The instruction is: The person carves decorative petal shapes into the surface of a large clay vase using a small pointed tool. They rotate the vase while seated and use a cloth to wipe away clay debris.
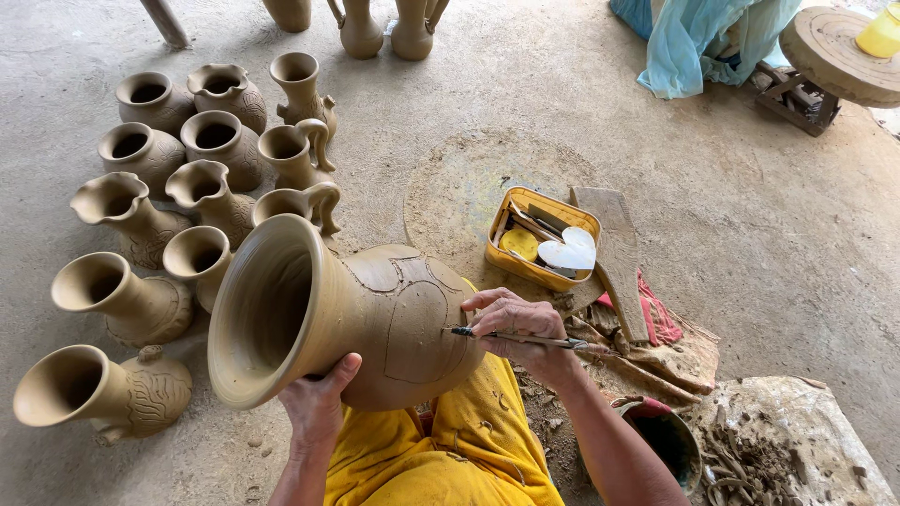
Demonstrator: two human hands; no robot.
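Note:
A large unfired clay vase (319,309) lies tilted across my lap, its wide flared mouth facing left. Curved lines are cut into its rounded body. My left hand (314,398) grips the vase from below near the neck. My right hand (516,323) rests on the belly and holds a thin carving tool (511,337), whose tip touches the clay at a cut line. Yellow cloth (450,450) covers my lap under the vase.
Several finished clay jugs and vases (178,197) stand on the floor at left. A yellow tray of tools (539,234) sits on a round board beside a wooden paddle (614,253). Clay scraps (759,459) and a dark bucket (670,440) lie at lower right; a wheel (834,52) is at top right.

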